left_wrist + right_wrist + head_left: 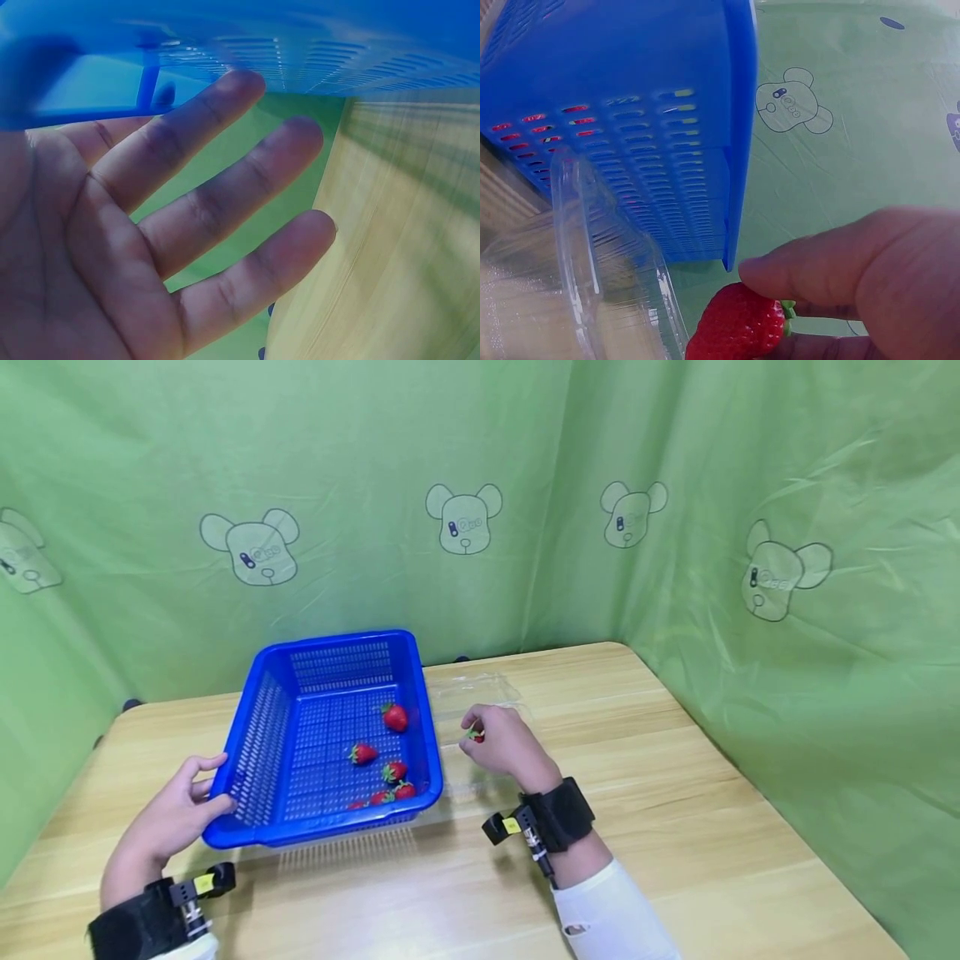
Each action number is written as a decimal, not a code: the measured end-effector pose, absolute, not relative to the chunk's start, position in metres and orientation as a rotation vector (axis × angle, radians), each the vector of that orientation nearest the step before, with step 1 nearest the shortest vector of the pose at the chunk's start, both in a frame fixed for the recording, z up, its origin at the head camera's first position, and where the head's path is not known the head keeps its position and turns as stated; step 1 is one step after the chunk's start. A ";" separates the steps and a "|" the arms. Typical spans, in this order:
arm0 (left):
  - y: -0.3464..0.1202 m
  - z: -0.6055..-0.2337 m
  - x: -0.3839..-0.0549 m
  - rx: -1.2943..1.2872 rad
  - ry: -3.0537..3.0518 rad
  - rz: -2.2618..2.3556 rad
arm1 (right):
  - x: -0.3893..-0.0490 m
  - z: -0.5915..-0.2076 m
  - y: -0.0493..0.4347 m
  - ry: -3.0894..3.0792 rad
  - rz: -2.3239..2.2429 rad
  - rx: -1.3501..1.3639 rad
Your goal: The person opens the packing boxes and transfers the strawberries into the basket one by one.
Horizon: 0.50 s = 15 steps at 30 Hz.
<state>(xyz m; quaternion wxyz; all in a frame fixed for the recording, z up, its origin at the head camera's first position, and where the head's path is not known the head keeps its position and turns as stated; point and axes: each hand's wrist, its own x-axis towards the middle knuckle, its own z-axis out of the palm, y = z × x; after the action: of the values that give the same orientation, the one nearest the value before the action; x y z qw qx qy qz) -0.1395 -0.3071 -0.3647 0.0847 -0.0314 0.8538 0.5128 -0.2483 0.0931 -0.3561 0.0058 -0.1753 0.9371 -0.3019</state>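
Observation:
A blue plastic basket (341, 760) with slotted walls is on the left half of the table, with several red strawberries (394, 717) inside, mostly toward its right and near sides. My left hand (176, 814) holds the basket's left rim, thumb over the edge; the left wrist view shows its other fingers spread along the outside. To the right of the basket, my right hand (504, 742) pinches one strawberry (739, 324) by its leafy end between thumb and fingers. A clear plastic box (585, 270) lies just below that strawberry, beside the basket's slotted wall.
The wooden table (660, 793) extends to the right and front. A green curtain (360, 460) printed with bear heads hangs along the back and both sides. Each wrist carries a black strap (564, 814) with a small camera.

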 end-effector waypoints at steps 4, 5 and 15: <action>-0.307 -0.366 -0.139 -0.089 2.555 1.519 | -0.247 -0.356 0.092 2.942 -0.953 -0.570; -0.307 -0.366 -0.139 -0.091 2.555 1.519 | -0.246 -0.355 0.092 2.942 -0.951 -0.574; -0.309 -0.367 -0.139 -0.100 2.555 1.529 | -0.244 -0.353 0.089 2.960 -0.954 -0.618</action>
<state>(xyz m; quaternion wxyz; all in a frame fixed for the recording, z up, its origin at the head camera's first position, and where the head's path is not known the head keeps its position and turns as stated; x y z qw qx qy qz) -0.1392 -0.3092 -0.3668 0.0812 -0.0333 0.8547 0.5116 -0.2439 0.0890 -0.3529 -0.0146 -0.1948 0.9334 -0.3009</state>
